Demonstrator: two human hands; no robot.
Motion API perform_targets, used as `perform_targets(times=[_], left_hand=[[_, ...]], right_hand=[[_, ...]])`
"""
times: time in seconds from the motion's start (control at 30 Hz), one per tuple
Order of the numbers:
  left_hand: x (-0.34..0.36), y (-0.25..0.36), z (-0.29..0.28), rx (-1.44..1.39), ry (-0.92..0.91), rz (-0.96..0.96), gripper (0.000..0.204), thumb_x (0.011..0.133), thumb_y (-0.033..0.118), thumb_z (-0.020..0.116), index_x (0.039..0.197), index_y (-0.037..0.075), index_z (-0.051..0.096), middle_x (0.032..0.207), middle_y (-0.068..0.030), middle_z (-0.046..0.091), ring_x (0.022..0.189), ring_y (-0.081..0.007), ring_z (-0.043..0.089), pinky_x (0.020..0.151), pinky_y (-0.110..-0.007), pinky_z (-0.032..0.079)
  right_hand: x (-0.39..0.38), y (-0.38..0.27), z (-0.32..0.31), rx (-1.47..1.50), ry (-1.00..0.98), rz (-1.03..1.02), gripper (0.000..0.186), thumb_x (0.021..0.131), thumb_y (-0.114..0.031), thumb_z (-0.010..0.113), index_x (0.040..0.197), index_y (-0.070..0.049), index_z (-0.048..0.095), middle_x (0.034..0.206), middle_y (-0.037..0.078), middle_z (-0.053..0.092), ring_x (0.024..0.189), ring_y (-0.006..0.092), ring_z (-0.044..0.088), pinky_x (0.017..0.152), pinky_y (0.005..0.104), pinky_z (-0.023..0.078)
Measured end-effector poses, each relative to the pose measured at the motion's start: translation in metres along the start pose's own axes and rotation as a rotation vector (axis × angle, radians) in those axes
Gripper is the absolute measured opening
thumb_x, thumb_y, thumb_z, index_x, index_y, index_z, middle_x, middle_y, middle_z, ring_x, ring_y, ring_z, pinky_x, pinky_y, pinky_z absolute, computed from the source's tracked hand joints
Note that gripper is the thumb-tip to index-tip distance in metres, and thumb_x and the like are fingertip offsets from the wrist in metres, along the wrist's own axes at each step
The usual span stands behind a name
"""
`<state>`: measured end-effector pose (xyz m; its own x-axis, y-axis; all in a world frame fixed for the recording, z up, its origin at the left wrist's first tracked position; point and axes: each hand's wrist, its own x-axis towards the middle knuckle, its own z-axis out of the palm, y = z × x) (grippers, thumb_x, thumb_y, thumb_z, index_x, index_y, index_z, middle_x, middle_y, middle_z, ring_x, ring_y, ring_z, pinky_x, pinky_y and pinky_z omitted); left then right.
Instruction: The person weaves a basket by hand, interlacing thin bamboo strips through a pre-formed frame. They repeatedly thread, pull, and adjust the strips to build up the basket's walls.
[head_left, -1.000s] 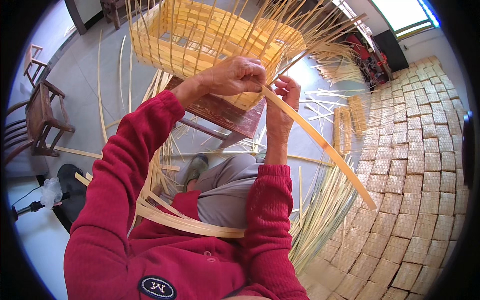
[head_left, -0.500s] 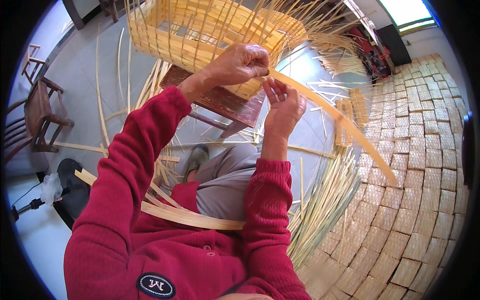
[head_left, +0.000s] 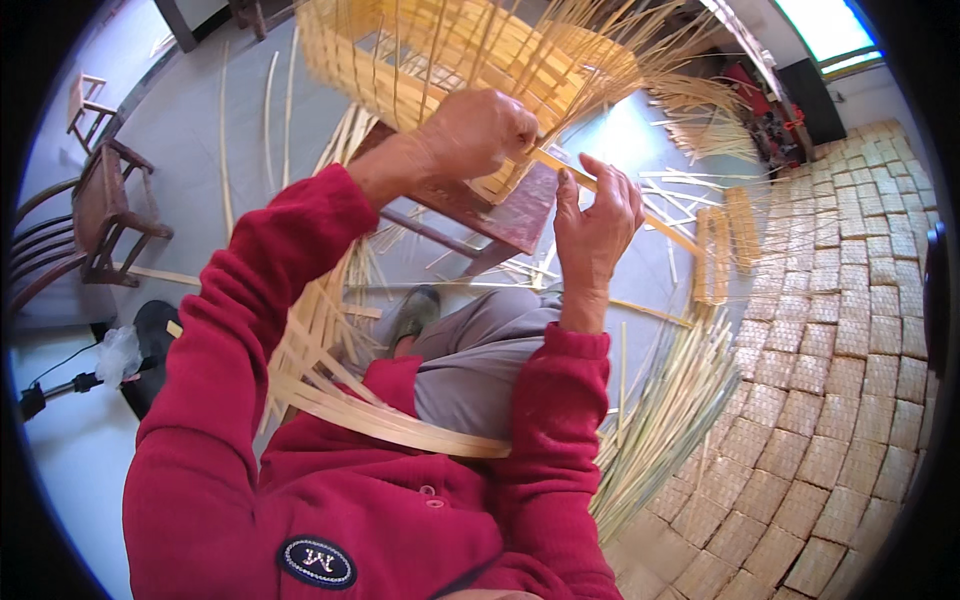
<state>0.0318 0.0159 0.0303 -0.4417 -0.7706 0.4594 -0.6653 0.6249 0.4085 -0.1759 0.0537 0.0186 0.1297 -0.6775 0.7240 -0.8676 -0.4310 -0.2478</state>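
A half-woven bamboo basket with upright stakes stands ahead of me on a worn reddish wooden bench. My left hand is closed at the basket's near right corner, pinching the end of a flat bamboo strip. From there the strip runs down to the right, passing behind my right hand. That hand's thumb and fingers are spread apart. Whether its fingers touch the strip is hard to see. More pale strips lie across my lap.
A bundle of thin splints lies at my right, beside rows of small woven pieces covering the floor. Two small woven panels lie past my right hand. Wooden chairs stand at left. Loose strips litter the floor.
My right hand has opened and moved right, its fingers spreading off the strip. The strip's free end has swung away from above the woven pieces. The view has shifted slightly left.
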Motion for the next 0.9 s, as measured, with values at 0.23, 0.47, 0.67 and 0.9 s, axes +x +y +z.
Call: perform_targets(times=[0.23, 0.47, 0.67, 0.9], left_hand=[[-0.048, -0.016, -0.042, -0.147, -0.084, 0.056, 0.013, 0.085, 0.007, 0.072, 0.097, 0.003, 0.069, 0.08, -0.0127, 0.068, 0.074, -0.03, 0.069, 0.068, -0.035, 0.054], [-0.051, -0.024, -0.05, -0.163, -0.142, 0.092, 0.016, 0.085, 0.008, 0.073, 0.099, 0.003, 0.069, 0.085, -0.0117, 0.07, 0.076, -0.0289, 0.07, 0.069, -0.036, 0.055], [-0.048, -0.039, -0.04, -0.174, -0.092, 0.243, 0.007, 0.084, 0.006, 0.07, 0.09, 0.004, 0.068, 0.078, -0.0087, 0.069, 0.071, -0.0248, 0.07, 0.065, -0.035, 0.055], [-0.048, -0.053, -0.054, -0.292, -0.259, 0.2, 0.009, 0.087, 0.006, 0.071, 0.096, 0.004, 0.069, 0.086, -0.0084, 0.07, 0.078, -0.0258, 0.071, 0.069, -0.033, 0.055]], right_hand=[[0.002, -0.049, 0.0, 0.237, -0.421, -0.014, 0.017, 0.093, -0.027, 0.065, 0.09, -0.011, 0.066, 0.079, 0.013, 0.07, 0.076, 0.037, 0.068, 0.067, 0.0478, 0.052], [0.003, -0.051, 0.006, 0.243, -0.479, -0.038, 0.019, 0.093, -0.028, 0.065, 0.087, -0.011, 0.066, 0.077, 0.012, 0.07, 0.075, 0.036, 0.068, 0.064, 0.0477, 0.051], [0.016, -0.029, 0.023, 0.211, -0.429, -0.184, 0.034, 0.093, -0.042, 0.067, 0.082, -0.011, 0.062, 0.072, 0.011, 0.068, 0.067, 0.0341, 0.068, 0.058, 0.0458, 0.05], [0.036, -0.019, 0.045, 0.342, -0.548, -0.247, 0.041, 0.09, -0.051, 0.066, 0.077, -0.013, 0.065, 0.064, 0.011, 0.064, 0.063, 0.0338, 0.066, 0.056, 0.0439, 0.049]])
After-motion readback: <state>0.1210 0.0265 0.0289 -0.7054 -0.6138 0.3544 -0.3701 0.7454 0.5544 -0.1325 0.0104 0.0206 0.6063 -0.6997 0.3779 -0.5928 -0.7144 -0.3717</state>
